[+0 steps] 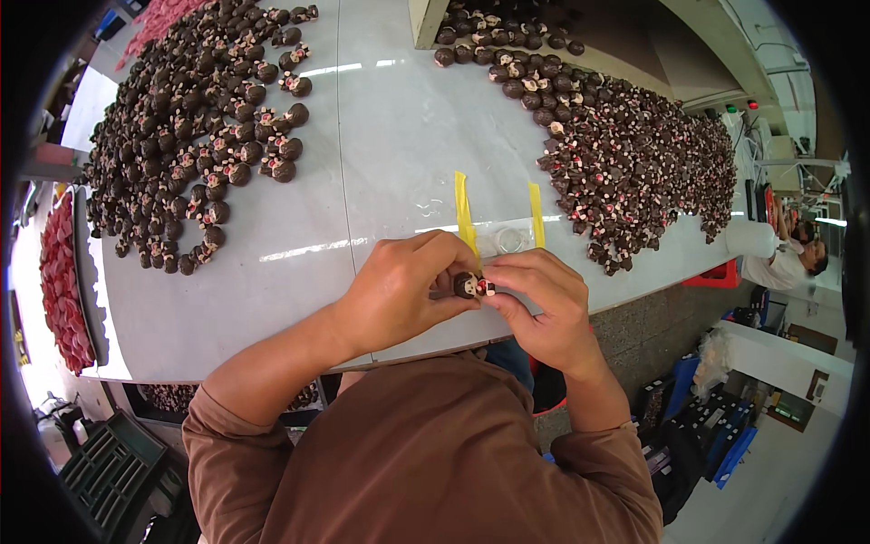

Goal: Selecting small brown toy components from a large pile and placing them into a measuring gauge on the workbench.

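A small doll figurine (468,286) with a dark brown head and a tiny dark, red and pale body is held between both hands, above the table's near edge. My left hand (394,290) pinches it at the head. The fingertips of my right hand (548,304) close on the body end. Just beyond the hands, a small clear round dish (509,240) sits on a clear sheet on the table, between two yellow tape strips (464,208).
On the white table (390,136), a big pile of brown-headed figurines (172,127) spreads at left. Many small dark body pieces (634,154) lie at right, with round heads (535,82) behind them. A tray of red pieces (62,281) stands far left. Another person (788,258) is at far right.
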### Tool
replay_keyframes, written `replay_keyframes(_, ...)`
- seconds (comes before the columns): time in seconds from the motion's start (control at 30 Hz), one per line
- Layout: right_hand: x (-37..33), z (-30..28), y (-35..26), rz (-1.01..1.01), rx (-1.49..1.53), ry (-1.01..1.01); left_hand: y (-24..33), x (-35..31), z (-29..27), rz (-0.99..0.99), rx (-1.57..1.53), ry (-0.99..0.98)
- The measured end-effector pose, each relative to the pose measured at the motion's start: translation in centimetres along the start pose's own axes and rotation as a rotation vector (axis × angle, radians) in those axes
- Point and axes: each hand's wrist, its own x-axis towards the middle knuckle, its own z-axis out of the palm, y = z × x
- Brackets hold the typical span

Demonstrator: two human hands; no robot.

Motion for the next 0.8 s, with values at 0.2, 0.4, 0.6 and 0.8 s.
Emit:
replay_keyframes(0.2,-1.7,0.3,0.3,0.171,0.151,0.060,0.9,0.6,0.1,0.058,0.016,-0.011)
replay_keyframes(0.4,-3.7,-1.5,1.5,0.261,0.147,0.204,-0.5,0.6,-0.1,0.136,0.307,0.071)
replay_keyframes(0.6,-7.1,-4.9,3.6,0.407,-0.141,0.427,-0.3,1.0,-0.4,0.213,0.387,0.194)
replay_keyframes(0.8,-7.7,-6.8,4.7,0.413,-0.488,0.518,-1.1,1.0,-1.0,0.168,0.433,0.298)
